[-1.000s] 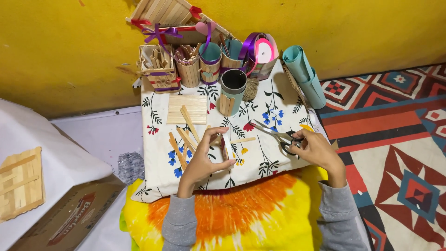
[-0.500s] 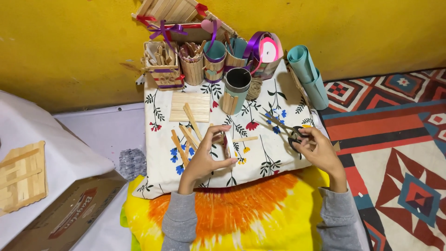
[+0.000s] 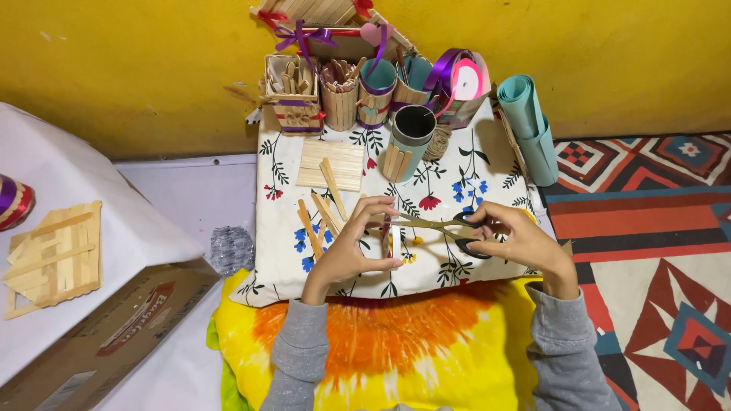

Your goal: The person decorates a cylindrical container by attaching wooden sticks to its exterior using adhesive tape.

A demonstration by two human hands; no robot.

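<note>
The person works over a floral cloth [image 3: 487,164] w/ both hands. The left hand [image 3: 352,247], just near-side of the cloth's middle, has fingers curled shut, pinching a small pale stick piece [image 3: 394,237] upright btwn thumb & fingertips. The right hand [image 3: 512,240], toward the cloth's right edge, has thumb & fingers closed through the black loops of the scissors [image 3: 442,227]; the blades reach left toward the stick piece, tips meeting it or just beside it, can't tell which, nor how far the blades are apart. To do this cut well, judging from the pose: keep the piece steady & pinched clear of the cut line, fingertips off the blade path, seat the piece deep near the pivot rather than at the tips, close in one firm squeeze, blades square to the piece so it doesn't split along the grain. Loose craft sticks [image 3: 324,205] lie on the cloth left of centre, a flat stick panel [image 3: 329,164] beyond them, a stick-clad cup [image 3: 408,141] toward the cloth's far edge, & stick holders [image 3: 339,95] w/ ribbon spool [image 3: 463,80] along that far edge.
</note>
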